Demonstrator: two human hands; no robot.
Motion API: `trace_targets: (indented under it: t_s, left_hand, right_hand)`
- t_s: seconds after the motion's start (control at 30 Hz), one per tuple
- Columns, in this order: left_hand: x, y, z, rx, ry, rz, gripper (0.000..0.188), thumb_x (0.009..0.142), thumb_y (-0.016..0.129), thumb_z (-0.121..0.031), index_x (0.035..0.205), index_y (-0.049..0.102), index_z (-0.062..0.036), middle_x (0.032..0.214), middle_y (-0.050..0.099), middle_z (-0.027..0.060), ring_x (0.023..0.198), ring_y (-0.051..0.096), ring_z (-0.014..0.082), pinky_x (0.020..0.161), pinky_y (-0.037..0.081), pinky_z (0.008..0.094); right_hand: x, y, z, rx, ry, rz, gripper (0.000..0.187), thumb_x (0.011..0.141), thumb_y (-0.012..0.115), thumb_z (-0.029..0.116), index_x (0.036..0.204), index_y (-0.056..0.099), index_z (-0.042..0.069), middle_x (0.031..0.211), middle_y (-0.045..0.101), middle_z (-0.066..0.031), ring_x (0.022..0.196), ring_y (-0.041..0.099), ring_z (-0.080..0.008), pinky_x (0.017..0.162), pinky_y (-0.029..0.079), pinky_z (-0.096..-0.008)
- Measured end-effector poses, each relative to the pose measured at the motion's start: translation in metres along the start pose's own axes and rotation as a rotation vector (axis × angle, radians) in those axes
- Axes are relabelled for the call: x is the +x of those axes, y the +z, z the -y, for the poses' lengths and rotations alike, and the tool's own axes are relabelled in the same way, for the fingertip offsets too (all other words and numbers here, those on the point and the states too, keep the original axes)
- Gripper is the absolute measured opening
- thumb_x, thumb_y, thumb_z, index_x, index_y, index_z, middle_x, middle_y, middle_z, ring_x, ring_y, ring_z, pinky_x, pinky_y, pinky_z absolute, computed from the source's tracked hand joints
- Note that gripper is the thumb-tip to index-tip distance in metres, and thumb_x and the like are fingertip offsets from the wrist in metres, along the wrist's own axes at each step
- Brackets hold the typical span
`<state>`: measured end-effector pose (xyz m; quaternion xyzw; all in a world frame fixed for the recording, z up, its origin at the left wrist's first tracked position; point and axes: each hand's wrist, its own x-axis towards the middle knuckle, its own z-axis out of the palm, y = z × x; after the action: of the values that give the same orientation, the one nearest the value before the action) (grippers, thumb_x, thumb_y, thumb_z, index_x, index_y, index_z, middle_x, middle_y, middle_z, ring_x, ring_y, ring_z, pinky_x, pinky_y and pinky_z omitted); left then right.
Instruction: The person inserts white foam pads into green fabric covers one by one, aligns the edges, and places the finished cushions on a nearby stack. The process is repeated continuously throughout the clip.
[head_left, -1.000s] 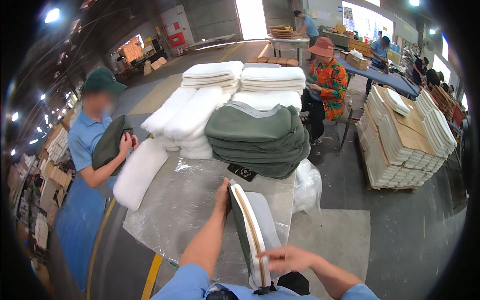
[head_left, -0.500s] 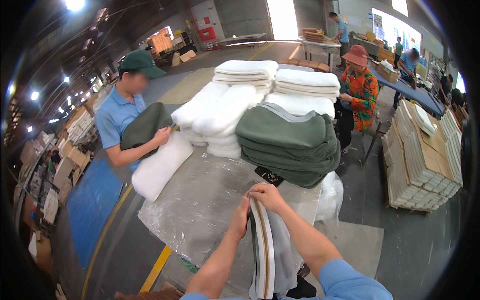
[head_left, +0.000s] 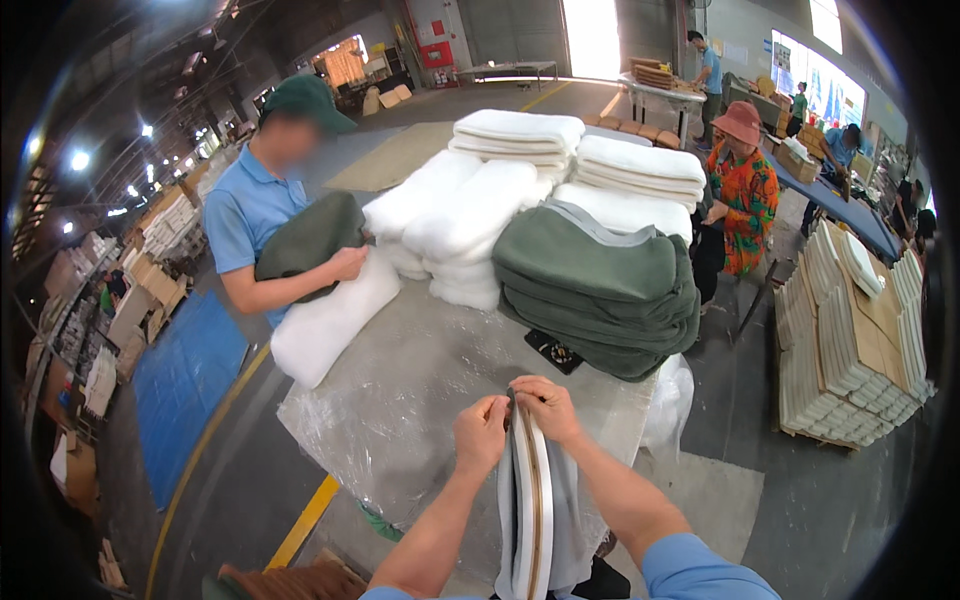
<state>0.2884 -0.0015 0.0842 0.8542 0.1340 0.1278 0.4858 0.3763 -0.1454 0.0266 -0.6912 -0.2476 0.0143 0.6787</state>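
Observation:
A grey fabric cover (head_left: 566, 510) with a long brown zipper (head_left: 535, 505) between white strips hangs toward me over the near table edge. My left hand (head_left: 481, 432) closes its fingertips on the upper end of the cover, left of the zipper. At the same end, my right hand (head_left: 548, 408) pinches the cover from the right, its fingers close to the left hand's. Fingertips hide the zipper's very end. Beyond my hands, a stack of dark green covers (head_left: 590, 265) stands on the plastic-covered table (head_left: 400, 420), with a small black patterned item (head_left: 553, 352) beside it.
White padding stacks (head_left: 480, 215) fill the table's far side. At left, a co-worker (head_left: 250, 210) holds a green cover over a white pad (head_left: 335, 320). Another person in a red hat (head_left: 740, 190) sits beyond. Stacked pale panels (head_left: 840, 340) stand at right.
My left fingers have gone from lying along the cover's side to pinching its top end. The right hand keeps its hold there. The whole view has shifted slightly.

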Motion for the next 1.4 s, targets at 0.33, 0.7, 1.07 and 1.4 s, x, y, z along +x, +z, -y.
trace_targets:
  t_s: [0.33, 0.7, 1.07, 1.4]
  left_hand:
    - [0.022, -0.003, -0.001, -0.809, -0.332, 0.105, 0.023, 0.109, 0.057, -0.023, 0.104, 0.066, -0.0022, 0.082, 0.066, 0.0053, 0.074, 0.072, 0.0182, 0.068, 0.061, 0.0307]
    - [0.073, 0.018, 0.073, -0.811, -0.584, 0.169, 0.044, 0.111, 0.049, -0.047, 0.131, 0.061, -0.0101, 0.102, 0.067, 0.0027, 0.090, 0.063, 0.0158, 0.082, 0.053, 0.0391]
    - [-0.015, 0.106, 0.078, -1.233, -0.584, 0.567, 0.067, 0.108, 0.044, -0.062, 0.133, 0.060, -0.0016, 0.116, 0.069, 0.0113, 0.100, 0.069, 0.0260, 0.089, 0.056, 0.0411]
    - [0.050, 0.099, 0.124, -1.391, -0.648, 0.644, 0.065, 0.109, 0.040, -0.061, 0.116, 0.066, -0.0019, 0.102, 0.071, 0.0111, 0.089, 0.068, 0.0235, 0.082, 0.055, 0.0382]
  right_hand:
    - [0.069, -0.019, 0.019, -0.093, 0.144, 0.718, 0.033, 0.096, 0.067, 0.010, 0.128, 0.073, 0.005, 0.122, 0.075, -0.0101, 0.115, 0.067, -0.0220, 0.104, 0.050, -0.0339]
    - [0.035, -0.010, 0.012, 0.107, 0.176, 0.380, 0.017, 0.104, 0.067, 0.015, 0.113, 0.076, 0.004, 0.111, 0.074, -0.0039, 0.104, 0.066, -0.0145, 0.096, 0.051, -0.0309]
    - [-0.005, -0.020, 0.033, 0.159, 0.056, -0.048, 0.011, 0.103, 0.065, 0.010, 0.107, 0.073, 0.003, 0.112, 0.073, -0.0058, 0.106, 0.068, -0.0179, 0.095, 0.053, -0.0318]
    - [0.014, -0.009, 0.034, 0.146, -0.096, 0.027, 0.009, 0.100, 0.068, 0.011, 0.105, 0.071, 0.004, 0.112, 0.073, -0.0076, 0.100, 0.070, -0.0242, 0.088, 0.056, -0.0354]
